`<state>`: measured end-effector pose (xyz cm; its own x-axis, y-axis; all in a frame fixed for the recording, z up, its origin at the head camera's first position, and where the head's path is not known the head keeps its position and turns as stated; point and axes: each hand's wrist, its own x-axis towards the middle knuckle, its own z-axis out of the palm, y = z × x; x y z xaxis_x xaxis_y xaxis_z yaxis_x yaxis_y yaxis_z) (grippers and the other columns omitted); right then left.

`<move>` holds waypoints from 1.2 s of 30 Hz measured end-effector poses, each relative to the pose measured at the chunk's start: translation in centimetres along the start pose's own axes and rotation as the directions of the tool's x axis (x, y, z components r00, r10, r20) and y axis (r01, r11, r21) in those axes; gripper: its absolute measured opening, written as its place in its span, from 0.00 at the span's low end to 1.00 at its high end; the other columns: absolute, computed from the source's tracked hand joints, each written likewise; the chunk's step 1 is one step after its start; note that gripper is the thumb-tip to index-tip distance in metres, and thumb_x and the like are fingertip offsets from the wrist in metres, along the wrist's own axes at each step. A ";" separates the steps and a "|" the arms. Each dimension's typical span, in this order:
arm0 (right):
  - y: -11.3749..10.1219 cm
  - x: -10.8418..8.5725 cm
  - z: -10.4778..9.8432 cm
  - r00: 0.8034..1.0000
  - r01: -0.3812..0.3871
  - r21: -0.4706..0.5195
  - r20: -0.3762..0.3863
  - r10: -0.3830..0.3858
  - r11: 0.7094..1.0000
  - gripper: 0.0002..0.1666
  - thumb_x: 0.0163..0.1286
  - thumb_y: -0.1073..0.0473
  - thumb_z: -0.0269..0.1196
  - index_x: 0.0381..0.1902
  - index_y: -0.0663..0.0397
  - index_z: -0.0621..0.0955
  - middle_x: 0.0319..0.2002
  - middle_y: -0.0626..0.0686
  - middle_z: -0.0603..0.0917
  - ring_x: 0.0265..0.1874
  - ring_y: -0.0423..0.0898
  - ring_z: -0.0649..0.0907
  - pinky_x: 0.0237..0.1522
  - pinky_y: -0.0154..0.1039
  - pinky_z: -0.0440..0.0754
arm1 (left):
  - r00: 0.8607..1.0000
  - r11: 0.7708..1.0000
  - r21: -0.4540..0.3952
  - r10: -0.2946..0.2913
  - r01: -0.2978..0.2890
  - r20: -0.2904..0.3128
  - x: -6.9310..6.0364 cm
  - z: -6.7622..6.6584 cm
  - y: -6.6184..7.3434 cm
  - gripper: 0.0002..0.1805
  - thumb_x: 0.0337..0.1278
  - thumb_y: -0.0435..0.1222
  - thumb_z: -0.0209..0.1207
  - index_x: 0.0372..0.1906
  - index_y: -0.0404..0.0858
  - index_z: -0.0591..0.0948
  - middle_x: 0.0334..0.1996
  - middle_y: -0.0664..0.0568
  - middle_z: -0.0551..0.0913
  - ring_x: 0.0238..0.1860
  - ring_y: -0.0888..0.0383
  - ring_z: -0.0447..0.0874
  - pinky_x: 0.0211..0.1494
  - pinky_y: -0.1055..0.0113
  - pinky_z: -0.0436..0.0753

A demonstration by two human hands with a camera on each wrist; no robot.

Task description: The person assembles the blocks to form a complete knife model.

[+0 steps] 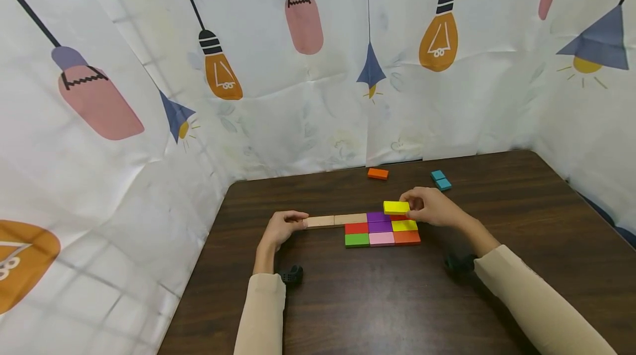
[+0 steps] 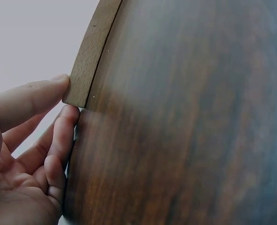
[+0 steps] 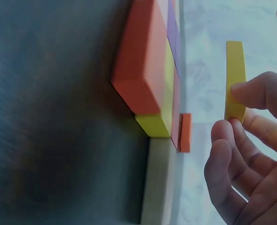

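Observation:
My left hand (image 1: 282, 229) pinches the left end of a plain wooden block (image 1: 320, 222) between thumb and fingers; in the left wrist view they meet at the block's end (image 2: 84, 75). A second plain block (image 1: 350, 218) continues the line rightward to a patch of coloured blocks: green (image 1: 357, 240), pink (image 1: 381, 239) and orange-red (image 1: 407, 238) in front, red, purple and yellow behind, then purple and a partly hidden red. Above the patch's back right, my right hand (image 1: 431, 206) holds a yellow block (image 1: 396, 208) between thumb and fingertips.
An orange block (image 1: 378, 174) lies near the table's back edge. Two blue blocks (image 1: 440, 179) lie together to its right. A pale block (image 3: 158, 183) abuts the patch in the right wrist view. Patterned cloth (image 1: 338, 95) hangs behind the dark wooden table (image 1: 358, 300).

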<state>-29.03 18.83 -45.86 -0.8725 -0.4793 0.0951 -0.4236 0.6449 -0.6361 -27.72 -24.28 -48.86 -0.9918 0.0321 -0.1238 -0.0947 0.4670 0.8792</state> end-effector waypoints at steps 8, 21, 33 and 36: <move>-1.2 -2.2 1.3 1.000 0.013 -0.008 -0.027 -0.014 1.000 0.16 0.61 0.63 0.71 0.48 0.52 0.85 0.34 0.47 0.81 0.31 0.43 0.76 0.32 0.33 0.78 | 1.000 1.000 -0.002 -0.001 0.001 -0.002 0.0 0.1 0.0 0.12 0.62 0.34 0.69 0.50 0.41 0.90 0.48 0.46 0.88 0.43 0.54 0.83 0.53 0.55 0.81; -3.3 -3.6 3.3 1.000 0.024 -0.025 -0.002 -0.025 0.999 0.18 0.62 0.62 0.72 0.50 0.53 0.85 0.33 0.44 0.80 0.29 0.39 0.76 0.30 0.31 0.77 | 1.000 1.000 0.006 -0.002 0.002 -0.001 -0.1 0.0 0.2 0.12 0.61 0.34 0.70 0.50 0.41 0.90 0.45 0.46 0.88 0.41 0.55 0.83 0.51 0.57 0.82; -4.4 -3.4 5.5 0.998 0.052 -0.050 0.042 -0.050 0.997 0.18 0.60 0.60 0.74 0.49 0.52 0.87 0.29 0.41 0.80 0.27 0.36 0.75 0.32 0.32 0.76 | 1.000 1.000 0.002 -0.004 0.004 -0.001 -0.1 0.0 0.1 0.13 0.62 0.34 0.69 0.50 0.40 0.90 0.46 0.46 0.88 0.41 0.56 0.83 0.50 0.59 0.82; -4.7 -3.4 6.0 0.998 0.042 -0.058 0.058 -0.039 0.997 0.17 0.61 0.59 0.73 0.49 0.51 0.87 0.28 0.41 0.79 0.27 0.36 0.75 0.32 0.32 0.76 | 1.000 1.000 0.003 -0.002 0.002 -0.001 -0.1 0.0 0.1 0.13 0.62 0.35 0.70 0.50 0.41 0.90 0.46 0.46 0.88 0.42 0.55 0.83 0.51 0.57 0.82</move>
<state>-22.65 13.89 -47.76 -0.8399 -0.5375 0.0749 -0.4733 0.6579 -0.5859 -27.67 -24.29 -48.78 -0.9917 0.0299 -0.1252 -0.0966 0.4699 0.8774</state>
